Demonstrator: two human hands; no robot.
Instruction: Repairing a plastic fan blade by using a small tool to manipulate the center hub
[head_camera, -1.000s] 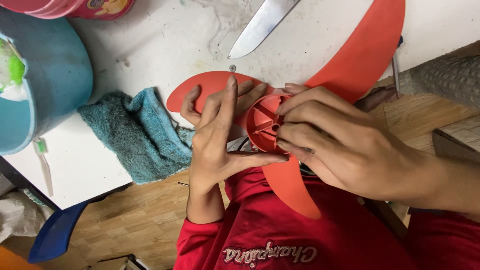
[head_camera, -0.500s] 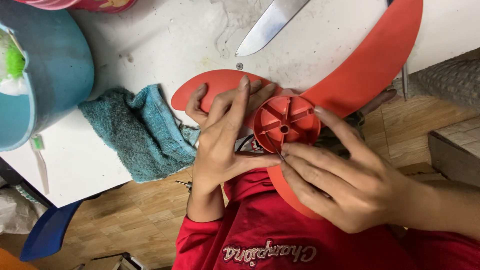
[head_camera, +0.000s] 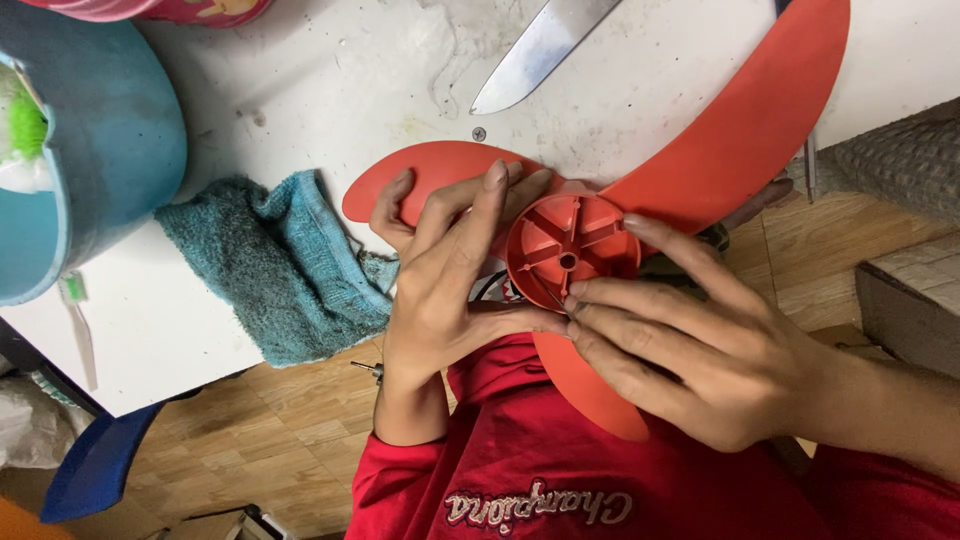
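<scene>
A red-orange plastic fan blade (head_camera: 745, 120) lies across the edge of the white table (head_camera: 300, 90), with its round ribbed hub (head_camera: 570, 250) facing up. My left hand (head_camera: 440, 290) holds it from the left: fingers spread over the left blade and hub rim, thumb under the hub. From the right, my right hand (head_camera: 700, 355) pinches the hub rim, one finger on the upper edge and fingertips at the lower edge. A thin dark sliver shows at those fingertips; I cannot tell what it is. A third blade points down toward my red shirt.
A teal towel (head_camera: 270, 265) lies just left of my left hand. A blue basin (head_camera: 100, 150) stands far left, with a toothbrush (head_camera: 78, 325) below it. A knife blade (head_camera: 540, 45) and a small screw (head_camera: 479, 133) lie on the table behind the fan.
My right hand has slid off the top of the hub to its lower right rim, uncovering the ribbed inside. My left hand keeps its hold.
</scene>
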